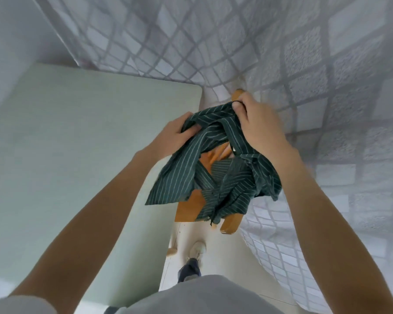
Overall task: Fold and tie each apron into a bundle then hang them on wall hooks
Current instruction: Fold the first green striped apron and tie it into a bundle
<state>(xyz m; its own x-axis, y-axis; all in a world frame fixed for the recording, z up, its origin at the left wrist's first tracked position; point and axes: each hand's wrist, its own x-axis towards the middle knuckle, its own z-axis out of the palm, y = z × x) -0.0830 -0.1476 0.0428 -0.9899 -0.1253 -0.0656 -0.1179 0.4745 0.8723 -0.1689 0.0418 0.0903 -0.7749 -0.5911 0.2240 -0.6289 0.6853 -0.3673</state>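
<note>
A dark green apron with thin white stripes (184,173) hangs crumpled in the air between my hands, above a wooden chair. My left hand (176,132) grips its upper left part, fingers curled into the cloth. My right hand (256,123) holds the upper right part and pinches a thin dark strap near the thumb. Loose folds and a strip of cloth dangle below both hands. No wall hooks are in view.
A pale green table (77,143) fills the left side. An orange wooden chair (188,207) stands below the apron, close to the grey tile-patterned wall (315,87) on the right. My shoe (197,248) shows on the light floor.
</note>
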